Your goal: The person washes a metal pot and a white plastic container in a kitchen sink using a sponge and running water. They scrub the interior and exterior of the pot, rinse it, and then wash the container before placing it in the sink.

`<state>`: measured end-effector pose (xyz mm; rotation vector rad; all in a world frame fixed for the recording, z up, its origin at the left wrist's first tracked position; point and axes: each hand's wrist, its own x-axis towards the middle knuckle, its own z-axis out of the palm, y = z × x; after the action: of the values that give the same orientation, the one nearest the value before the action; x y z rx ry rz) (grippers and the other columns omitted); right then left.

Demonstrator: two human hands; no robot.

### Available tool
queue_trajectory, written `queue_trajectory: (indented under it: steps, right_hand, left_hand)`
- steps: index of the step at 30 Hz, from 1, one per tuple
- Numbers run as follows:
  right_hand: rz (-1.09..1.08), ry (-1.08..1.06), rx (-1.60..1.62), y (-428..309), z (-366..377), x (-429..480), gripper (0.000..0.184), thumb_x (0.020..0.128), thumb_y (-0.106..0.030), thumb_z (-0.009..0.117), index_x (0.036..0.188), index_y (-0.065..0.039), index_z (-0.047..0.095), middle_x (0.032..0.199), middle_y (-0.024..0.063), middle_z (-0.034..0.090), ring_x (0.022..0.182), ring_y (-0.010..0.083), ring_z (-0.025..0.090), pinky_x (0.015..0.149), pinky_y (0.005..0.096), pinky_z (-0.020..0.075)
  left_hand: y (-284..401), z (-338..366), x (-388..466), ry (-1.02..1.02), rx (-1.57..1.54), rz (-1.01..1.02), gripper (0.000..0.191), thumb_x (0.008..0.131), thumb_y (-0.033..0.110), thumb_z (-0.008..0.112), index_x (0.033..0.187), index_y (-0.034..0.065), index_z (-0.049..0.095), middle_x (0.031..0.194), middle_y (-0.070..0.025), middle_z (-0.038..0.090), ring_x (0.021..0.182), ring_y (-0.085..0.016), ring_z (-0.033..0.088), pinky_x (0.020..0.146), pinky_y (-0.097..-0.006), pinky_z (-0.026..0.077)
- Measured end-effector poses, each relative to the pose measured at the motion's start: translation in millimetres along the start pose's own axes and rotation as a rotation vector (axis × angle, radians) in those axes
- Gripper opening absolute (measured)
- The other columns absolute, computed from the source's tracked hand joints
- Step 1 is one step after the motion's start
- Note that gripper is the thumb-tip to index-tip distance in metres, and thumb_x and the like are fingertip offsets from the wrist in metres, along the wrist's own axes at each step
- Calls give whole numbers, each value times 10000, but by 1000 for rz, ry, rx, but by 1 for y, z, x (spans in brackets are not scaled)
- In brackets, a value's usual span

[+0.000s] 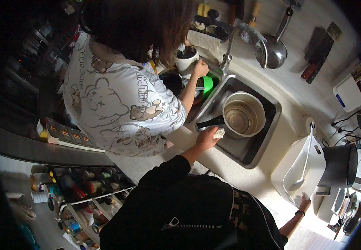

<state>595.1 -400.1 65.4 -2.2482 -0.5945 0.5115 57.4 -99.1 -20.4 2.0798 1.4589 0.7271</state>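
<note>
My left hand [207, 139] holds a crumpled white cloth or paper [219, 133] over the near left edge of the steel sink [246, 161]. Just beyond it, a black-handled pot [244, 114] with a stained pale inside sits in the sink. At the lower right, my right hand [304, 203] touches the near end of a white plastic basin [319, 162]; its fingers are partly hidden. A long white-handled ladle [299, 180] rests in the basin.
A person in a printed white shirt [115, 100] stands close on the left, holding a white mug [186, 62] by the second basin. The faucet [227, 59] stands behind the sink. A dark grey container [339, 165] is right of the white basin.
</note>
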Motion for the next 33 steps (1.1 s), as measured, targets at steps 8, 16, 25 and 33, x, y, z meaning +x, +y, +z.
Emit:
queue_trajectory:
  steps: [8, 16, 25, 33]
  right_hand:
    - [16, -24, 71, -14, 4, -10, 267, 779, -108, 530, 984, 57, 577, 862, 122, 613, 683, 200, 579, 608, 292, 470]
    - [-66, 24, -19, -11, 4, -9, 264, 786, -118, 531, 979, 55, 582, 834, 116, 616, 676, 192, 578, 585, 291, 463]
    - [-19, 9, 42, 1, 1, -1, 272, 789, -124, 534, 991, 51, 580, 836, 116, 620, 719, 192, 581, 642, 294, 458]
    - [-7, 29, 17, -4, 1, -6, 268, 780, -121, 541, 984, 48, 581, 836, 120, 620, 692, 193, 589, 626, 286, 465]
  left_hand:
    - [-4, 2, -1, 15, -3, 44, 414, 674, 243, 669, 1006, 90, 476, 947, -125, 556, 841, -316, 558, 680, -407, 458]
    - [1, 0, -1, -8, 13, 22, 429, 676, 246, 668, 1025, 95, 470, 937, -118, 555, 842, -313, 555, 692, -409, 454]
    - [9, -5, -1, -16, 39, 5, 420, 675, 238, 668, 1023, 91, 484, 936, -130, 554, 848, -315, 552, 697, -402, 450]
    - [15, -9, 0, -57, 30, -14, 415, 666, 213, 678, 1011, 78, 491, 967, -118, 554, 862, -312, 550, 703, -394, 449]
